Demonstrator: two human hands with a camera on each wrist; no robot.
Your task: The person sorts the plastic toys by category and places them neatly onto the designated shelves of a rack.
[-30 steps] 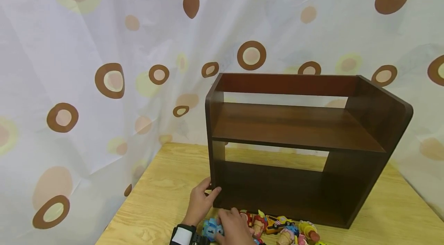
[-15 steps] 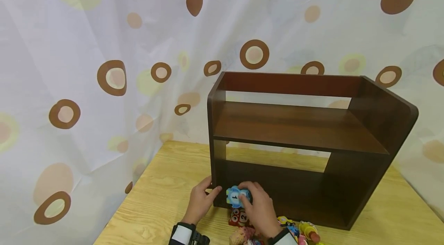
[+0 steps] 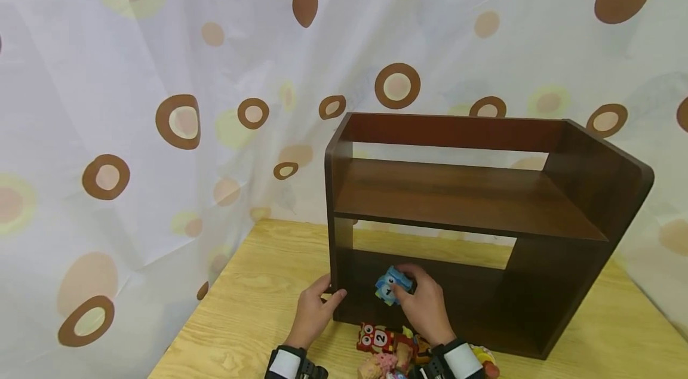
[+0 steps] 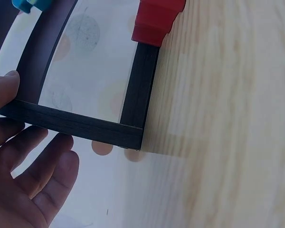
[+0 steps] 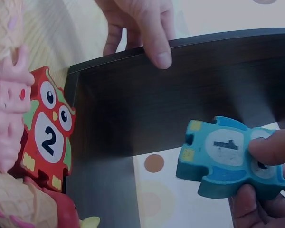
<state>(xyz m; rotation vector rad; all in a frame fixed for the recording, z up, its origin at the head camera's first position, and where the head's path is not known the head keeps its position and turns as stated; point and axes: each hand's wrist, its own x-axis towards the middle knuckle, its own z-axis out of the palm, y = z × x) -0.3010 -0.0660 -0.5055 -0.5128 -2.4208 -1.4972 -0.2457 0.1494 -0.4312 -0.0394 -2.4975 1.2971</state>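
Note:
A dark brown two-tier wooden shelf (image 3: 462, 194) stands on the table. My left hand (image 3: 313, 310) holds the front edge of its left side panel, thumb on the inner face and fingers along the outside. Between the thumb and fingers of my right hand (image 3: 424, 302) is a blue owl-shaped block (image 5: 225, 154) marked with a 1, raised inside the lower compartment, apart from the panel. A red owl block (image 5: 48, 130) marked 2 lies before the shelf's front edge; in the left wrist view part of a red block (image 4: 157, 21) shows too.
Ice-cream-cone toys (image 3: 378, 365) and several other small toys lie heaped before the shelf, partly hidden by my right wrist. A spotted white sheet (image 3: 226, 68) hangs behind the wooden table (image 3: 226, 319).
My right hand has picked the blue owl block from the toys and carried it up and rightward into the lower compartment. The red owl block has come into sight. My left hand stays put.

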